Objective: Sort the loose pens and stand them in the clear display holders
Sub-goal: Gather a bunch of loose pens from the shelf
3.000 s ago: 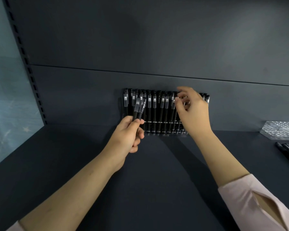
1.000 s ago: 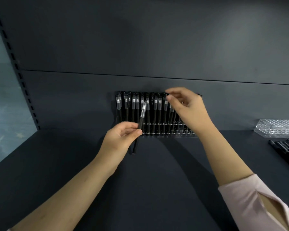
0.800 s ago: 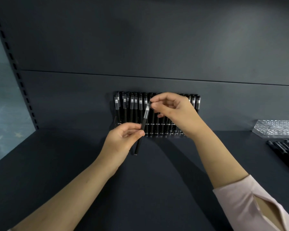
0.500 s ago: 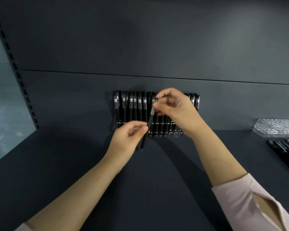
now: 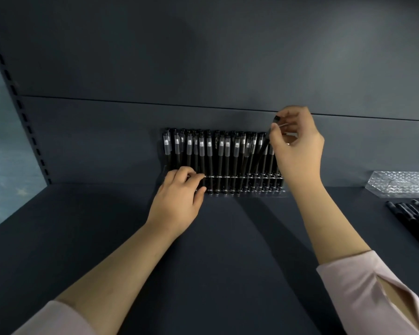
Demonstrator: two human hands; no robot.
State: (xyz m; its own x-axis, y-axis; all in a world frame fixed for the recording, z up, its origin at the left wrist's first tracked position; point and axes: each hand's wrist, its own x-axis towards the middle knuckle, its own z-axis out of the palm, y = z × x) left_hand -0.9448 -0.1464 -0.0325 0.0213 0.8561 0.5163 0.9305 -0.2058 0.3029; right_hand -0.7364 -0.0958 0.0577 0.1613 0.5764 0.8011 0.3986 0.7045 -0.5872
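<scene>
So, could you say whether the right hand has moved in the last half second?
Yes: the right hand, pinching a pen, moved right, from the clear holder's middle to its right end.

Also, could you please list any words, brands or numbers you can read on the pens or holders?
No text here is legible.
One standing pen: pale print along its upper part, too blurred to read.
The other standing pens: plain grey bands, no lettering visible.
The clear holder, spare holder and loose pens: no text visible.
</scene>
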